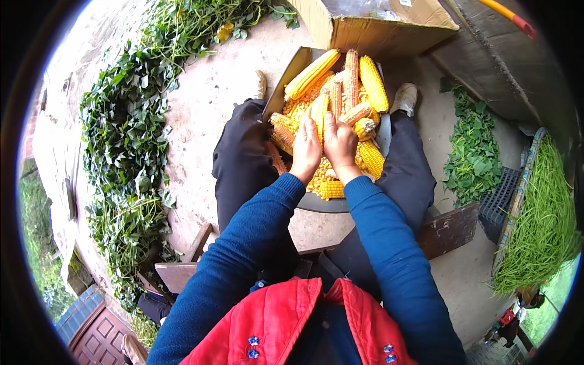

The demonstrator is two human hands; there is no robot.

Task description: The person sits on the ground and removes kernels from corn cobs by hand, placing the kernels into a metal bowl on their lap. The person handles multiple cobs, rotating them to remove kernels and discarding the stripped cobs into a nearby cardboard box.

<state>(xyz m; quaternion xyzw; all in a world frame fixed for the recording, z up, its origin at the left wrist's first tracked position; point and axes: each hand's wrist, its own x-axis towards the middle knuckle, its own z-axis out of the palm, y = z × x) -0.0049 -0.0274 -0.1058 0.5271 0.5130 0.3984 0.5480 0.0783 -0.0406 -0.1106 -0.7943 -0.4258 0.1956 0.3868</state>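
Observation:
Both hands grip one yellow corn cob (320, 114) above a dark pan-like container (319, 204) between the knees. My left hand (307, 149) is at the cob's left side, and my right hand (341, 142) is at its right, thumbs pointing away from me. Beneath and around them lie loose corn kernels (318, 182), full yellow cobs (373, 84) and reddish, largely bare cobs (351, 75). A short piece of cob (331, 189) rests near the container's close rim. The palms hide part of the held cob.
A cardboard box (374, 34) stands beyond the container. Leafy green vines (125, 132) lie along the left, and more leaves (474, 150) on the right beside a black plastic crate (499, 196) and a basket of thin green stalks (538, 223). The wooden bench (449, 230) is beneath me.

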